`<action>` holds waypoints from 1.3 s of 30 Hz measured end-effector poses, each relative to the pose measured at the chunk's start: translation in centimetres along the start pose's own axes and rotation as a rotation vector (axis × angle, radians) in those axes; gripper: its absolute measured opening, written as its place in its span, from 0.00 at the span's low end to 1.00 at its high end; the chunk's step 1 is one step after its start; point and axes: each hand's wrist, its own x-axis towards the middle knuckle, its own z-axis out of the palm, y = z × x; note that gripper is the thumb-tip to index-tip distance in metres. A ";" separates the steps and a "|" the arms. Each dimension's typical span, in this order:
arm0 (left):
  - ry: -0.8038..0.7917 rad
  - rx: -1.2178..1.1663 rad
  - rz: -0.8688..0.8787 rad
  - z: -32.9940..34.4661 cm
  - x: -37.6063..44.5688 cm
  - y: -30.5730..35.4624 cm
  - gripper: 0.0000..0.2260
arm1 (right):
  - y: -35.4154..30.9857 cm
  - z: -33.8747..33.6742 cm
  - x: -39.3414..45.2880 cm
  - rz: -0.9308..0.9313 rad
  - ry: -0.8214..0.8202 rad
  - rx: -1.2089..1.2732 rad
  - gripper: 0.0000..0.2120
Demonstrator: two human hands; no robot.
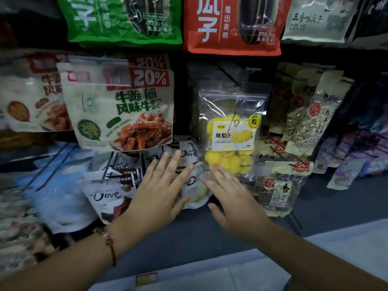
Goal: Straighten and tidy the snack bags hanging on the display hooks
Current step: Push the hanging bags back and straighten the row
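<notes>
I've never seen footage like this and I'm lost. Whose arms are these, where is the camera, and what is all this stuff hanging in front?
There is no machine here. The single picture comes from a camera worn on a person's head, looking forward and down, so the two bare arms reaching in are that person's own. In front is a shop display where snack bags hang on hooks. The left hand, with a bracelet at its wrist, lies flat with straight fingers on the white Dove bags. The right hand reaches, fingers straight, to the bottom of a clear bag of yellow dried pineapple. Neither hand grips anything. To the left hangs a beige bag marked 20%; above it are a green bag and a red bag.
</notes>
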 end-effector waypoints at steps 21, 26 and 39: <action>-0.364 -0.196 -0.234 5.3 -4.9 1.7 0.34 | -0.5 8.9 2.6 0.426 -0.213 0.170 0.37; -0.292 -0.261 -0.273 6.4 -1.5 2.5 0.34 | 2.4 10.6 4.1 0.658 -0.111 0.375 0.26; -0.136 -0.638 -0.407 8.1 2.8 2.9 0.28 | 5.5 11.5 8.3 1.034 0.021 1.230 0.37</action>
